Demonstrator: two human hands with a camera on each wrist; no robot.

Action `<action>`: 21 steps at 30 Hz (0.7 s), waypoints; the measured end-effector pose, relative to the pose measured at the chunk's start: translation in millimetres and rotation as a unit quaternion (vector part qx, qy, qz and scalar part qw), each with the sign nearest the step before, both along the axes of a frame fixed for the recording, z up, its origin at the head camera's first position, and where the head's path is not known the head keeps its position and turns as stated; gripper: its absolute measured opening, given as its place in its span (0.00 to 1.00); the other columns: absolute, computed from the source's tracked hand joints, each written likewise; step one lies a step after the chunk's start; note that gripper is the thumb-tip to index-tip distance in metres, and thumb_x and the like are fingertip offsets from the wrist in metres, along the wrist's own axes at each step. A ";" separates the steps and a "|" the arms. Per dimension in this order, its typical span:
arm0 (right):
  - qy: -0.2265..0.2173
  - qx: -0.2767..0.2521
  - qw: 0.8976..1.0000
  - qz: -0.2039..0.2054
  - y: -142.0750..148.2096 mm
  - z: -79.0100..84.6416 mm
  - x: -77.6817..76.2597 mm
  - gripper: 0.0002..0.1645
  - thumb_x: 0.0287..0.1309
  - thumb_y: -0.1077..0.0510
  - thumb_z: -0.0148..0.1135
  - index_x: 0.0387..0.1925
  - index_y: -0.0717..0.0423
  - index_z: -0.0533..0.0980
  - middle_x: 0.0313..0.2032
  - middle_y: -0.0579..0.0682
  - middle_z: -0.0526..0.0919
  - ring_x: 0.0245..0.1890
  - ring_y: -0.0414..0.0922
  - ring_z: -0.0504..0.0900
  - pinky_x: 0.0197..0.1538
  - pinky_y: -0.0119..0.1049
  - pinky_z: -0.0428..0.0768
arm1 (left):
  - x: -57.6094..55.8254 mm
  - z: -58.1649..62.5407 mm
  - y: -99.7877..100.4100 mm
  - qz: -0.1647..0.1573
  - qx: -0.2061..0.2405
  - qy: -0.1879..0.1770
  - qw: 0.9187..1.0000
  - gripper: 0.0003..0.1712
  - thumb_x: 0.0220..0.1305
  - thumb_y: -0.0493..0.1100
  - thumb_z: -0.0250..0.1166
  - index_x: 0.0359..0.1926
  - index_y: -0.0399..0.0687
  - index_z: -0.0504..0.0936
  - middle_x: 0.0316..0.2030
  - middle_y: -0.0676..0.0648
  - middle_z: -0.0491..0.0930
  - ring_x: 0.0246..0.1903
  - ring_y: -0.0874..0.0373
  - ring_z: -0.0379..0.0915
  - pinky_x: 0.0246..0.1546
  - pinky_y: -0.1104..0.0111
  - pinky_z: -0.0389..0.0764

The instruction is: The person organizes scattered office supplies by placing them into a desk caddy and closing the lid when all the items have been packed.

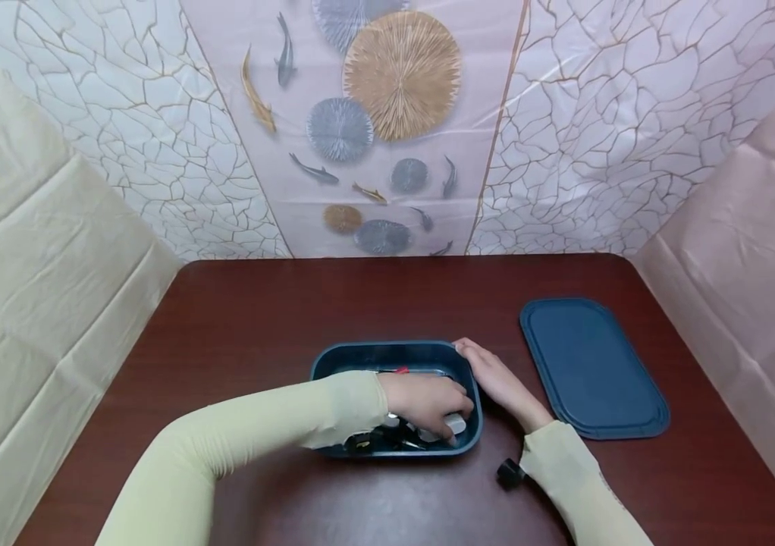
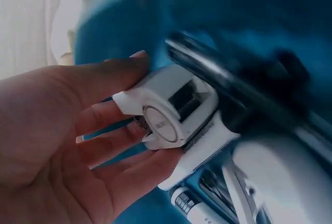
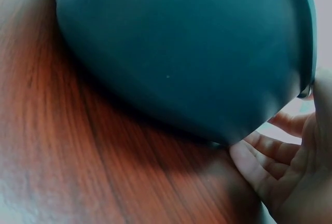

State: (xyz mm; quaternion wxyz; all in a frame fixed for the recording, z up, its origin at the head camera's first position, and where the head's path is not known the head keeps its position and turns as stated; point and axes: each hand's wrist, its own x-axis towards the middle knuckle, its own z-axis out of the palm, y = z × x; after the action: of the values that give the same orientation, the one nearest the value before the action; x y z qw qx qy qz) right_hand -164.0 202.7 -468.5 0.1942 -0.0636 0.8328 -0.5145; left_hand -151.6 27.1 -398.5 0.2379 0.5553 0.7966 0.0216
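A dark blue rectangular box (image 1: 387, 351) with rounded corners stands on the table, with small items inside. My left hand (image 1: 426, 400) reaches down into its right half. There it grips a white plastic device (image 2: 171, 110) with a round disc on its side and a dark slot, between thumb and fingers. What the device is I cannot tell. My right hand (image 1: 499, 381) holds the box's far right corner from outside. In the right wrist view its thumb (image 3: 249, 164) touches the lower edge of the box, and the other fingers are partly hidden behind the corner.
Beside the device lie a blurred dark shiny bar (image 2: 207, 66), a small white tube (image 2: 194, 208) and a rounded white item (image 2: 285, 177). A flat blue lid (image 1: 595, 369) lies on the brown table (image 1: 251, 311) at the right. Patterned cloth hangs behind.
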 end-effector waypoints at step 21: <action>-0.027 0.001 1.000 -0.013 0.5 3.1 2.0 0.40 0.77 0.33 0.35 0.72 0.56 0.64 0.72 0.59 0.64 0.73 0.57 0.60 0.71 0.60 0.57 | 3.1 15.7 -12.3 0.008 -0.009 0.051 0.999 0.26 0.67 0.56 0.68 0.62 0.55 0.78 0.51 0.55 0.76 0.42 0.67 0.74 0.45 0.74 0.76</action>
State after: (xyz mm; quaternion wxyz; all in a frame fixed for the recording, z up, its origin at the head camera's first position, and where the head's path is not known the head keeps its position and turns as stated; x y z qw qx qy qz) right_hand -162.1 203.3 -465.4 0.2095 -0.0384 0.8284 -0.5181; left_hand -148.5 14.7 -382.8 0.2018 0.5472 0.8122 -0.0117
